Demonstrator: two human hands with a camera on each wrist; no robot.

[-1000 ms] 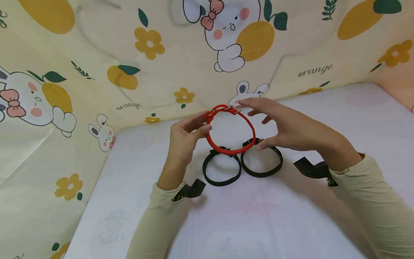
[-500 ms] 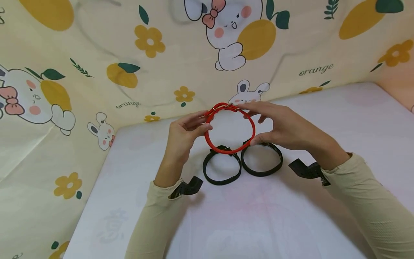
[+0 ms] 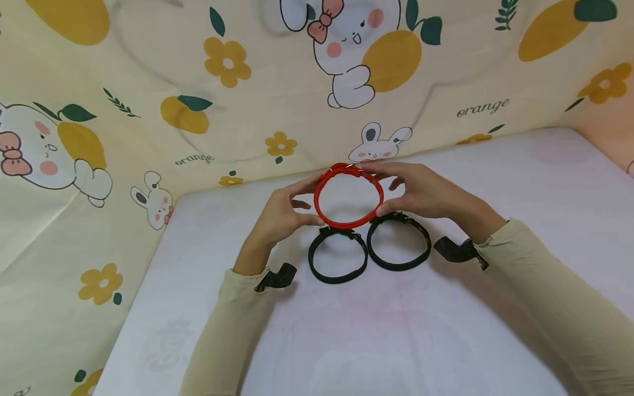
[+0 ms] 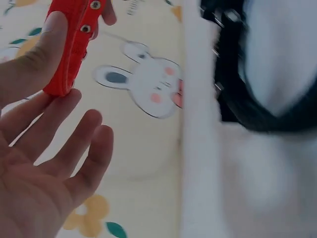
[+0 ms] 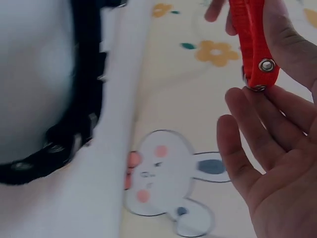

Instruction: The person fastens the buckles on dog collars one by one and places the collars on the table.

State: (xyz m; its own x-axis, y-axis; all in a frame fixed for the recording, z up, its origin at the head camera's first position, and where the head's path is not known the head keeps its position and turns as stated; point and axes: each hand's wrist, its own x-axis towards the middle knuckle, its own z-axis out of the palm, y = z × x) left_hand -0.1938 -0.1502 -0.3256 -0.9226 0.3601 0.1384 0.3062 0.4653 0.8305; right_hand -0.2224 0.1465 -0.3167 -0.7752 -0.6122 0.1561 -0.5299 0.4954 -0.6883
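A buckled red collar (image 3: 346, 225) forms a ring between both hands, at the far sides of two black collars. My left hand (image 3: 283, 215) pinches its left side; in the left wrist view the thumb lies on the eyelet-studded red strap (image 4: 74, 49), with fingertips at its edge. On the opposite side my right hand (image 3: 421, 190) grips the ring between thumb and fingers, near an eyelet on the strap (image 5: 255, 44). Two buckled black collars, one left (image 3: 338, 280) and one right (image 3: 400, 267), lie side by side on the table. Whether the red ring touches the table, I cannot tell.
The white-covered table (image 3: 356, 341) runs back to a cream wall cloth (image 3: 277, 71) printed with rabbits, flowers and oranges. Black straps (image 3: 277, 278) are fastened around both sleeve cuffs.
My right hand has moved left and taken hold of the red collar. The ring has shifted slightly, and my left thumb now sits lower on it. The black collars have stayed put.
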